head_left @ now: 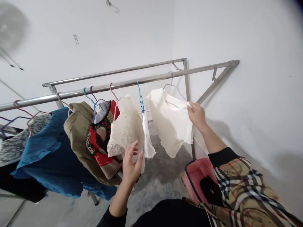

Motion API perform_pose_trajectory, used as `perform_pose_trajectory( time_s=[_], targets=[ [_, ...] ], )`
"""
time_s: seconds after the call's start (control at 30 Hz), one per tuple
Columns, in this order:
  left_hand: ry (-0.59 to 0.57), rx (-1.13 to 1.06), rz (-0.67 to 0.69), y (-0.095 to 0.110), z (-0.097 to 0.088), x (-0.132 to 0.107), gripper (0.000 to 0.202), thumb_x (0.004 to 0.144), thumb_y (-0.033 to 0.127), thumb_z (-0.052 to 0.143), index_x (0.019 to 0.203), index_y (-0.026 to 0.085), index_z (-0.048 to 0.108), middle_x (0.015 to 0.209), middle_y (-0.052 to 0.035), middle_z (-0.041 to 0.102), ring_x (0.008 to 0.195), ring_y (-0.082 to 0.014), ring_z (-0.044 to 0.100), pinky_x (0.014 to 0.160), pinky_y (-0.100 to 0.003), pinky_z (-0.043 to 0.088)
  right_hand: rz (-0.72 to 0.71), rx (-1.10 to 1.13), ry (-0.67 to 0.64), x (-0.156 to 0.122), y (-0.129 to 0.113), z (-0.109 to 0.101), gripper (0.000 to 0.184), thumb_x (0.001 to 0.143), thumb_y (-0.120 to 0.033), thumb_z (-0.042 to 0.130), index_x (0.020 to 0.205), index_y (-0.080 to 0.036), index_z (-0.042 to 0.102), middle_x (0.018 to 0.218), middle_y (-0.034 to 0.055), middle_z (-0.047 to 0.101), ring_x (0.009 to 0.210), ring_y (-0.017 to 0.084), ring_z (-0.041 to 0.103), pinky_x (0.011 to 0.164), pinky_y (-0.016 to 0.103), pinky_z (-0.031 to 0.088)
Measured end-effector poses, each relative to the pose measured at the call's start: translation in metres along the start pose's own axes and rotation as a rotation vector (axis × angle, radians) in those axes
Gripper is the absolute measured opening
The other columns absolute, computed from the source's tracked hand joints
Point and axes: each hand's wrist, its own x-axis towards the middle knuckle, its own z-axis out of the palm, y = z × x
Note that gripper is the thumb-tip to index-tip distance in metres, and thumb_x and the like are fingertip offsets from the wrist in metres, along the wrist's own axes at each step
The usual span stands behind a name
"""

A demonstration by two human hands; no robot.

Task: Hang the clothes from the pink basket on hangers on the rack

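Observation:
A white shirt [170, 119] hangs on a grey hanger [172, 82] near the right end of the metal rail. My right hand [197, 116] pinches this shirt at its right shoulder. My left hand [131, 164] is held up with its fingers apart and nothing gripped. It is in front of a cream lace top [125, 126] on a pink hanger [113, 91]; whether it touches the fabric I cannot tell. Between the two garments a narrow white cloth [147, 138] hangs edge-on from a blue hanger [141, 102].
Further left along the rail [94, 90] hang a red patterned garment [101, 142], an olive garment [79, 126], a blue garment [52, 151] and a grey patterned one [21, 135]. A pink bin [196, 179] with something dark inside stands at lower right. White walls [236, 31] meet behind the rack.

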Motion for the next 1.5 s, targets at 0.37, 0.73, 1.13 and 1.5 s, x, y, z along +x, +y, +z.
perform_pose_trajectory(
  time_s=[0.37, 0.73, 1.13, 1.5],
  targets=[
    [-0.03, 0.108, -0.148, 0.01, 0.062, 0.066, 0.088, 0.084, 0.049, 0.062, 0.153, 0.017, 0.018, 0.155, -0.0212, 0.033, 0.136, -0.0334, 0.044, 0.107, -0.049, 0.042, 0.29, -0.28, 0.01, 0.029, 0.078, -0.064, 0.043, 0.09, -0.026, 0.047, 0.129, -0.015, 0.063, 0.113, 0.0178, 0.064, 0.09, 0.023, 0.055, 0.079, 0.034, 0.037],
    [-0.093, 0.29, -0.322, 0.038, 0.099, 0.1, 0.054, 0.093, 0.024, 0.04, 0.144, 0.008, 0.039, 0.113, -0.021, 0.07, 0.103, -0.0322, 0.068, 0.091, -0.045, 0.05, 0.224, -0.227, 0.135, 0.03, 0.115, -0.055, 0.048, 0.079, -0.029, 0.056, 0.124, -0.018, 0.067, 0.104, 0.0145, 0.069, 0.093, 0.026, 0.059, 0.083, 0.036, 0.042],
    [-0.414, 0.087, -0.07, 0.098, 0.165, 0.117, 0.063, 0.091, 0.036, 0.052, 0.148, 0.018, 0.035, 0.123, -0.0175, 0.068, 0.103, -0.0278, 0.068, 0.091, -0.04, 0.052, 0.014, -0.075, 0.251, -0.008, 0.107, -0.036, 0.069, 0.07, -0.027, 0.055, 0.139, -0.014, 0.053, 0.116, 0.026, 0.065, 0.112, 0.038, 0.059, 0.095, 0.055, 0.046],
    [0.331, 0.54, -0.062, 0.058, 0.024, 0.094, 0.071, 0.085, 0.048, 0.06, 0.145, 0.017, 0.037, 0.154, -0.0167, 0.037, 0.146, -0.0322, 0.028, 0.118, -0.051, 0.024, -0.03, 0.118, 0.419, -0.109, 0.08, -0.021, 0.064, 0.079, -0.038, 0.052, 0.139, -0.055, 0.041, 0.131, 0.0166, 0.055, 0.126, 0.039, 0.052, 0.099, 0.061, 0.045]
  ],
)
